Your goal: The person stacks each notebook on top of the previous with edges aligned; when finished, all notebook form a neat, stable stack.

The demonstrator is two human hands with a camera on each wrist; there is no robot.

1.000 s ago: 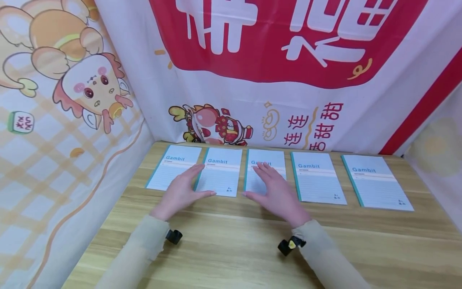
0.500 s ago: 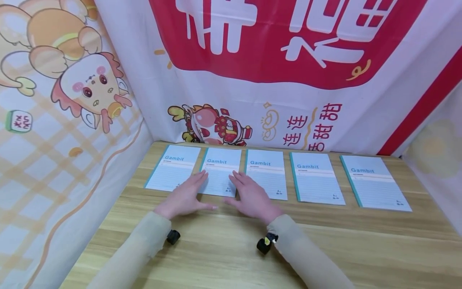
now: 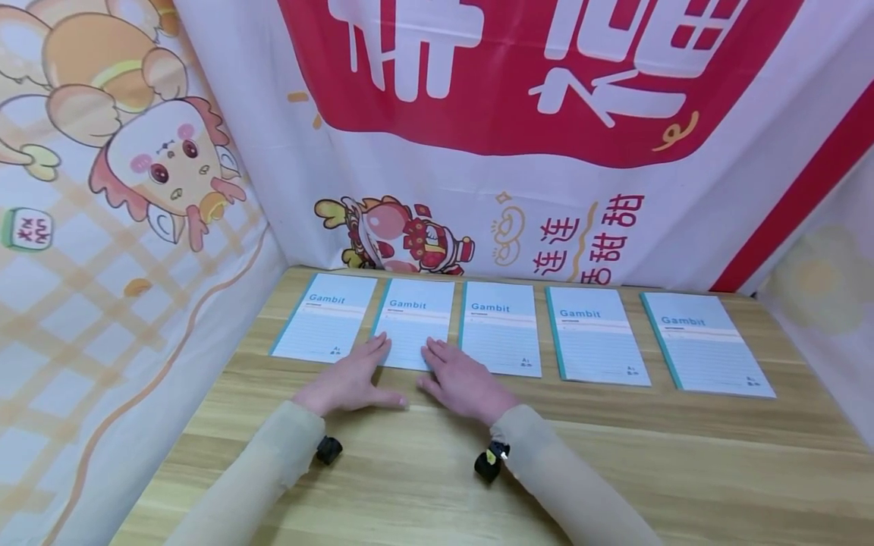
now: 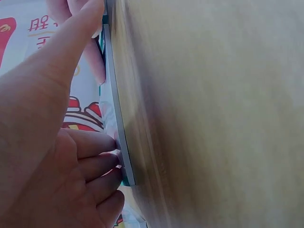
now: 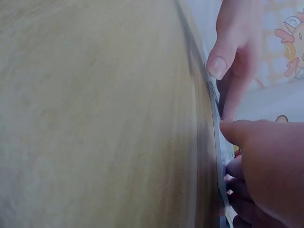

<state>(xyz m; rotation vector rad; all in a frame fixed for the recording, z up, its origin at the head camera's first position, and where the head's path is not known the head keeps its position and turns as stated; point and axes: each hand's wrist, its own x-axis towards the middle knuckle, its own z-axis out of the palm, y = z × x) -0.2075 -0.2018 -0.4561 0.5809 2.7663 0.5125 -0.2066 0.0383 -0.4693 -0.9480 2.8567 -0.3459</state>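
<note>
A pale blue notebook (image 3: 415,322) marked "Gambit", second from the left in a row, lies flat with both hands at its lower part. My left hand (image 3: 348,383) touches its left side with extended fingertips, the thumb spread out over the wood below. On the lower right corner rest the fingers of my right hand (image 3: 464,383). In the left wrist view, the left hand's fingers (image 4: 102,185) meet the thin edge of a notebook (image 4: 116,114). The right wrist view has the right thumb (image 5: 232,130) beside that edge, with the left hand (image 5: 232,47) beyond.
More matching notebooks lie on the wooden table (image 3: 382,485): one (image 3: 328,318) to the left, then three rightward, the third (image 3: 501,326), the fourth (image 3: 597,334) and the fifth (image 3: 706,345). A printed cloth (image 3: 410,174) hangs behind, another (image 3: 157,326) along the left.
My right hand has moved left from the third notebook to the second one's lower right corner. The left hand has come slightly down toward me. The notebooks keep their places.
</note>
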